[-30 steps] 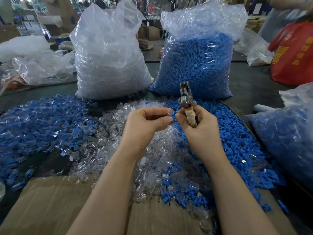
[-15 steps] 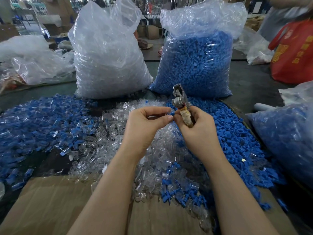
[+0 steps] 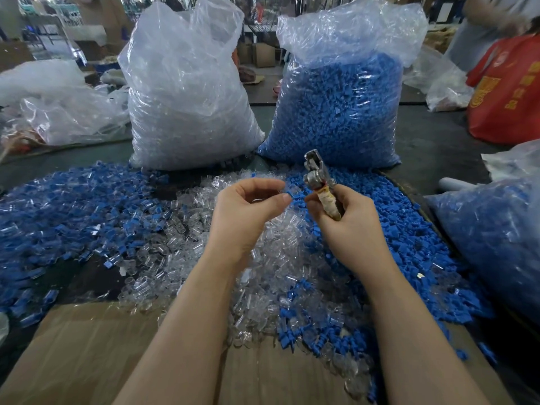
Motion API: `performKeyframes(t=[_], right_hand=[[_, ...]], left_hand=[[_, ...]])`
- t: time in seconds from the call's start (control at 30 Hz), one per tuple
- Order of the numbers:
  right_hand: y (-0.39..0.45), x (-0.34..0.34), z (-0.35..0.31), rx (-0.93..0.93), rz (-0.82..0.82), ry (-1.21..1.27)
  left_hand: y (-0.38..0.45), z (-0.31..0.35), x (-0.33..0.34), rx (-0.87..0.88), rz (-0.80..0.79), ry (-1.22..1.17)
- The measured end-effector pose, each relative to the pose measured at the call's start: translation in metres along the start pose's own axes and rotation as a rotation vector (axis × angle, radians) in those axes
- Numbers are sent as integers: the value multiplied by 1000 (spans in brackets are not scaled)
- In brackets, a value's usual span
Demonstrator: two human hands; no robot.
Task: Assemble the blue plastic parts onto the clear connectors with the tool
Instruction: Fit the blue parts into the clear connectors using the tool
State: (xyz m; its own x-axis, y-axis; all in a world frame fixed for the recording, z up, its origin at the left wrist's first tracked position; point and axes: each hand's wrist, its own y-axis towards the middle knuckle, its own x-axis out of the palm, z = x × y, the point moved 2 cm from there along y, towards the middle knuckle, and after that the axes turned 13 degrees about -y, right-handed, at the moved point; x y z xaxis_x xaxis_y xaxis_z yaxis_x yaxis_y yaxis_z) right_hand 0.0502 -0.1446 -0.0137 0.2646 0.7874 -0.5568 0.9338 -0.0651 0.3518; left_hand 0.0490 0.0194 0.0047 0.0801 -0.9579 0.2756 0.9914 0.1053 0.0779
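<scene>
My right hand (image 3: 346, 223) grips a metal plier-like tool (image 3: 317, 178) by its tape-wrapped handle, jaws pointing up. My left hand (image 3: 245, 211) is raised beside it, thumb and fingers curled and pinching a small clear connector with a blue part (image 3: 287, 196) at its tip. A gap separates the two hands. Below them lies a heap of loose clear connectors (image 3: 175, 252). Loose blue parts (image 3: 409, 238) are piled to the right, and assembled blue-and-clear pieces (image 3: 58, 211) spread on the left.
Two tall plastic bags stand at the back: one of clear connectors (image 3: 187, 92), one of blue parts (image 3: 342, 106). Another bag of blue pieces (image 3: 493, 229) sits at the right. Cardboard (image 3: 87, 352) covers the near edge. A red bag (image 3: 508, 92) and a person are at the far right.
The hands have drawn slightly apart; the left hand's fingertips no longer meet the right hand's. The tool has tilted a little to the left.
</scene>
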Motion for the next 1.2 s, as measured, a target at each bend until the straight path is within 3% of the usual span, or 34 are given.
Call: performKeyframes(t=[0.13,0.67,1.2], right_hand=[[0,1,-3,-18,2,17],[0,0,3,-12,-291,-177],[-1,-2,0,-44,-343,-251]], left_hand=[[0,-1,-1,-2,-16,1],[4,1,-7,74,-77,-73],[6,-2,-8,54,-92,-86]])
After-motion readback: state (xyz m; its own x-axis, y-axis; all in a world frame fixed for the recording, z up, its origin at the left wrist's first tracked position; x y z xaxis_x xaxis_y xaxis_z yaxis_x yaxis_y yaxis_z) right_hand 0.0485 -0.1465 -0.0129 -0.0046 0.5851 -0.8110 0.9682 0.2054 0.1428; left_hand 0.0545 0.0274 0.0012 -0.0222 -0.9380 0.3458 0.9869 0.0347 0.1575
